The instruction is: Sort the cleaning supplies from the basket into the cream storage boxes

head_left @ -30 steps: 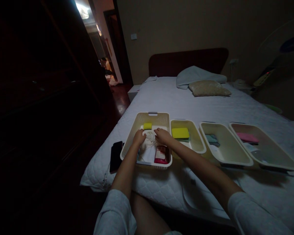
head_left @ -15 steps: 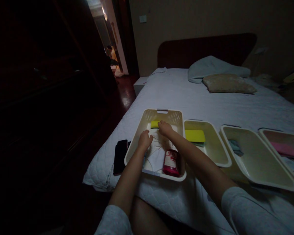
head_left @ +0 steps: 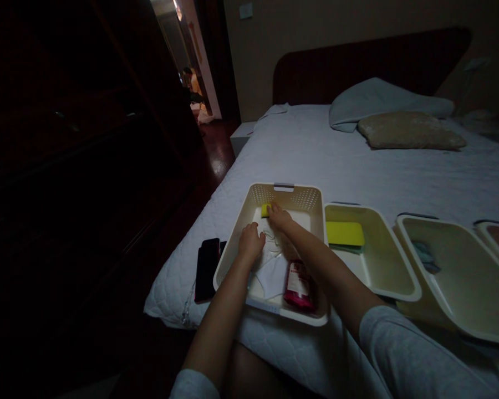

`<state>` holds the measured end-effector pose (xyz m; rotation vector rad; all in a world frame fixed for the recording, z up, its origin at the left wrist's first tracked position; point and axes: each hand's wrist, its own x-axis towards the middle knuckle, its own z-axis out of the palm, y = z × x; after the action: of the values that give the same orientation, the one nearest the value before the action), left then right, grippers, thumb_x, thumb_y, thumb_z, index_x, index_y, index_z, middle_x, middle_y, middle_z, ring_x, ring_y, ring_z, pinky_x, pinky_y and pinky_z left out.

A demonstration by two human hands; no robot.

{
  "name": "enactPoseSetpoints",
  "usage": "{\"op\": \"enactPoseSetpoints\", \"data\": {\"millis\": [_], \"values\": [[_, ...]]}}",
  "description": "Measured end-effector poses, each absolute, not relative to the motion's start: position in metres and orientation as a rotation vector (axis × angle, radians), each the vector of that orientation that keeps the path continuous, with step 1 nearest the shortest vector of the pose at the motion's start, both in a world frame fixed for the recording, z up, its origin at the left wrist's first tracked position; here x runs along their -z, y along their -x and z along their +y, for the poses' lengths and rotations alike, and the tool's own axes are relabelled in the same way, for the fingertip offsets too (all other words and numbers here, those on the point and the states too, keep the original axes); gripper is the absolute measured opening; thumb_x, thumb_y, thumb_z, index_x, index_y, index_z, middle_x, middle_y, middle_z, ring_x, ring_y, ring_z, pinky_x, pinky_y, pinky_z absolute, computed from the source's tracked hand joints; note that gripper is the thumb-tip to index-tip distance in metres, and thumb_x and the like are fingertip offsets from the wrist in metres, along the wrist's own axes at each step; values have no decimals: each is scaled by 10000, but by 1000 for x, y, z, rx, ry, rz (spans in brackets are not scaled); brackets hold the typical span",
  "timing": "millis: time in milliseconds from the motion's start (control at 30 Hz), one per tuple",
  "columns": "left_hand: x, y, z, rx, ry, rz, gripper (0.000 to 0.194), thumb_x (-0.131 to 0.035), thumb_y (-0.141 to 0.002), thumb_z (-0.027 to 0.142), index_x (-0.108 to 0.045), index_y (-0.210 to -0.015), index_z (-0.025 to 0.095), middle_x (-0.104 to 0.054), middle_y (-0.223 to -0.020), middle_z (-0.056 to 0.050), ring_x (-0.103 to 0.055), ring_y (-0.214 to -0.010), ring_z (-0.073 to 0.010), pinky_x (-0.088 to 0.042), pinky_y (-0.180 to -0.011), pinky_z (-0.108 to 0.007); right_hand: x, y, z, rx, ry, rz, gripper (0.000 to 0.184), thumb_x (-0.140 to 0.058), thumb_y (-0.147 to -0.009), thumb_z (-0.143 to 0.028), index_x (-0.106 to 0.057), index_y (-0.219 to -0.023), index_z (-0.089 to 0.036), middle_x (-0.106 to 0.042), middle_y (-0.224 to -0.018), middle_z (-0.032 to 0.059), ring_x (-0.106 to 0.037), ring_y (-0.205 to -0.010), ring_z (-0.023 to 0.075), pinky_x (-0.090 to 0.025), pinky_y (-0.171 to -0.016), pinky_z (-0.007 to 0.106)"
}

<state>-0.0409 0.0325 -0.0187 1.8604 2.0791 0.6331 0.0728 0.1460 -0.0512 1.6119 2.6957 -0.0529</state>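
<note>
Both of my hands are inside a cream plastic basket (head_left: 228, 254) with a perforated far wall. At its far end, the fingers of my right hand (head_left: 280, 216) are closed on the right end of a small yellow thing (head_left: 265, 210), perhaps a folded cloth; they partly cover it. My left hand (head_left: 250, 243) hovers near the basket's left side, thumb and fingers apart, with nothing visible in it. White cloth-like pieces with thin straps (head_left: 271, 277) lie on the basket floor. A dark red container with a pale label (head_left: 299, 285) lies at the near right corner.
Right of this basket stands another basket (head_left: 393, 260) with a yellow folded item (head_left: 345, 233). Further right are a basket (head_left: 461, 293) with a grey-green cloth (head_left: 426, 256) and a partly visible one. A black phone-like object (head_left: 207, 270) lies left. Behind is a pillow (head_left: 411, 131).
The view has shifted, so the bed and baskets appear further right. My right hand has moved slightly left over the yellow thing and covers more of it. My left hand stays near the same spot.
</note>
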Motion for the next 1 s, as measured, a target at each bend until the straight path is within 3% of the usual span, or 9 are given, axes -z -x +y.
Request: {"op": "enactPoseSetpoints", "data": {"millis": [200, 500, 767, 1000], "values": [[18, 40, 34, -645, -1849, 2071, 270, -460, -777, 213, -516, -1023, 118, -577, -1041, -143, -522, -1006, -223, -396, -862, -319, 47, -73, 143, 114, -1639, 2689, 452, -422, -821, -185, -379, -1256, -71, -429, -1257, 223, -419, -1150, 275, -395, -892, 383], [20, 37, 33, -659, -1861, 2060, 258, -461, -776, 210, -519, -1011, 119, -580, -1025, -142, -527, -992, -224, -401, -855, -323, 43, -71, 140, 192, -1751, 2609, 307, -339, -871, -184, -435, -1158, -132, -542, -1072, 170, -529, -988, 230, -437, -784, 339], [17, 36, 32, -678, -1862, 2037, 265, -457, -779, 213, -513, -1022, 122, -575, -1036, -149, -521, -1011, -234, -403, -857, -342, 18, -73, 130, 127, -1863, 2713, 369, -456, -821, -249, -408, -1153, -95, -514, -1118, 166, -511, -1000, 233, -404, -826, 317], [22, 36, 31, -640, -1882, 2058, 255, -478, -769, 220, -517, -1009, 144, -591, -1026, -122, -553, -942, -208, -415, -811, -309, -16, -91, 110, 301, -1879, 2950, 462, -519, -768, -282, -385, -1176, -113, -479, -1126, 143, -484, -1025, 216, -395, -844, 299]]}}
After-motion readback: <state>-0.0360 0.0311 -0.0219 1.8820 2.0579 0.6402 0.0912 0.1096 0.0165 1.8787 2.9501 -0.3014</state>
